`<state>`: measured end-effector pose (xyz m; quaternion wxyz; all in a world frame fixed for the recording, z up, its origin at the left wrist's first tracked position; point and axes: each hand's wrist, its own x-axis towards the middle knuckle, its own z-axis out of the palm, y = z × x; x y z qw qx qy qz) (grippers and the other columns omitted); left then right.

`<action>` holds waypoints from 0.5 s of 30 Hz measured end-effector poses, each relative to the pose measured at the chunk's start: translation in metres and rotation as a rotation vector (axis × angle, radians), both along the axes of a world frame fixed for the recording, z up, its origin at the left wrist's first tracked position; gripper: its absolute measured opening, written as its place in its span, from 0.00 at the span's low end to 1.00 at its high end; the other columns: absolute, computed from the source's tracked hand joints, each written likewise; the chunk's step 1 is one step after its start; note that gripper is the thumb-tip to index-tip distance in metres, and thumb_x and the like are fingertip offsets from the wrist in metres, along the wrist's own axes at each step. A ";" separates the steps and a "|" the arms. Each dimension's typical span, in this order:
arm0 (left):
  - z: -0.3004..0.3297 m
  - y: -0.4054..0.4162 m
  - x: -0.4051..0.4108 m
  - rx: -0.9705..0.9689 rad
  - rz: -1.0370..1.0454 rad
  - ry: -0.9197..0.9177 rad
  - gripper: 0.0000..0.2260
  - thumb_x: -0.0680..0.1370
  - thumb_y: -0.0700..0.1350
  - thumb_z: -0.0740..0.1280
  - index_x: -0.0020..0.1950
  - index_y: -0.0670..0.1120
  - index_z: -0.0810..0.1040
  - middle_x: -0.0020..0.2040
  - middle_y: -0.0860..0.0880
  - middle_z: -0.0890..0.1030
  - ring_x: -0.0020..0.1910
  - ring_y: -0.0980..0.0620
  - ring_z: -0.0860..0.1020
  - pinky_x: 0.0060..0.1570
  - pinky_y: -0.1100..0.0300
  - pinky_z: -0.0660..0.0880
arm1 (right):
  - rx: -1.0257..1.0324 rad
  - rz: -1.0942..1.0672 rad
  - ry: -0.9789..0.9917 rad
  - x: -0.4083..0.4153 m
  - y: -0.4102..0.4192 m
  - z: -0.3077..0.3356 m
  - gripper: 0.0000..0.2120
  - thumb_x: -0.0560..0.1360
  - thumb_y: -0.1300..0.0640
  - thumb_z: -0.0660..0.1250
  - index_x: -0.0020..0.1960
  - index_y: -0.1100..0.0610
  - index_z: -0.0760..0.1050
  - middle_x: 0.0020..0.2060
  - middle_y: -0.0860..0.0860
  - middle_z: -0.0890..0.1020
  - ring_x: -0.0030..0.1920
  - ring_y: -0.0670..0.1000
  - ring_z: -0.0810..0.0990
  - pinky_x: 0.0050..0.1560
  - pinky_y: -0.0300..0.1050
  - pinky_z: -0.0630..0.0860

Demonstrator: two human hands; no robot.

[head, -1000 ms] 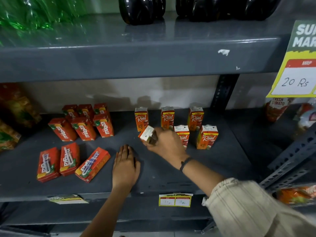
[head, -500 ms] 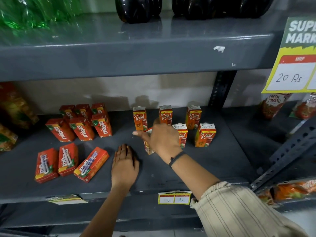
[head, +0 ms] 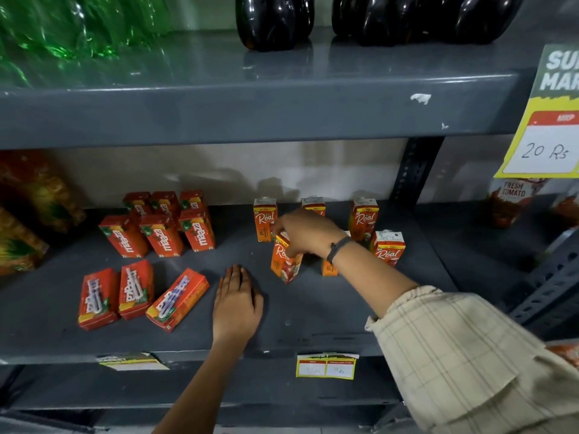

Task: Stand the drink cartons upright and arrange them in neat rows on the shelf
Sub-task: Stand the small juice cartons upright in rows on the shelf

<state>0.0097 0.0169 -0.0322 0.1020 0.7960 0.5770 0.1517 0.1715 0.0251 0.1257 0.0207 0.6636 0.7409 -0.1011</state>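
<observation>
— Since a second ago, the right hand (head: pixel 308 233) has brought the tilted Real carton (head: pixel 285 261) down onto the shelf (head: pixel 313 311), nearly upright, fingers clamped on its top.

— Count?

— Six Real cartons; six Maaza cartons (head: pixel 163 228) standing at ten o'clock, three lying flat (head: pixel 136 296) at eight.

— Left hand (head: pixel 236 303)?

— Flat, palm down, fingers together, at seven o'clock.

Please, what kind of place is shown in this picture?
Most likely a small supermarket or grocery shop. A hanging price sign reads "20 Rs", small price labels are stuck on the edge of the grey metal shelf, and many identical juice cartons stand in rows on it.
</observation>
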 end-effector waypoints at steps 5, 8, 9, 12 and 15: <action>-0.001 0.001 0.000 0.005 -0.004 0.006 0.25 0.79 0.49 0.55 0.73 0.39 0.57 0.76 0.41 0.59 0.76 0.45 0.55 0.76 0.53 0.50 | -0.026 0.140 -0.006 0.007 0.004 0.005 0.22 0.71 0.72 0.67 0.61 0.55 0.76 0.65 0.54 0.76 0.62 0.55 0.75 0.60 0.47 0.75; -0.001 0.001 0.000 0.005 -0.002 0.006 0.26 0.79 0.49 0.55 0.74 0.39 0.56 0.76 0.41 0.58 0.76 0.45 0.54 0.76 0.54 0.49 | -0.037 0.144 0.014 0.011 0.005 0.004 0.21 0.71 0.72 0.66 0.61 0.56 0.76 0.65 0.55 0.75 0.62 0.56 0.75 0.61 0.48 0.74; -0.001 0.000 0.000 0.005 0.002 0.007 0.26 0.79 0.49 0.55 0.74 0.39 0.56 0.76 0.41 0.58 0.76 0.45 0.54 0.76 0.54 0.49 | -0.039 0.142 0.023 0.011 0.005 0.004 0.20 0.72 0.71 0.66 0.61 0.56 0.76 0.65 0.55 0.75 0.62 0.57 0.76 0.60 0.48 0.75; -0.001 0.000 0.000 0.011 0.008 0.005 0.26 0.79 0.48 0.54 0.74 0.39 0.55 0.76 0.41 0.58 0.76 0.46 0.54 0.76 0.54 0.49 | -0.028 0.144 0.004 0.012 0.004 0.003 0.22 0.72 0.71 0.65 0.63 0.54 0.75 0.65 0.56 0.75 0.60 0.57 0.76 0.58 0.47 0.75; 0.002 -0.002 -0.001 0.010 -0.013 -0.023 0.25 0.79 0.47 0.54 0.74 0.41 0.54 0.77 0.42 0.56 0.77 0.47 0.51 0.76 0.55 0.47 | -0.025 0.130 -0.002 0.015 -0.002 0.004 0.26 0.72 0.67 0.68 0.68 0.53 0.69 0.66 0.55 0.74 0.63 0.56 0.74 0.61 0.48 0.74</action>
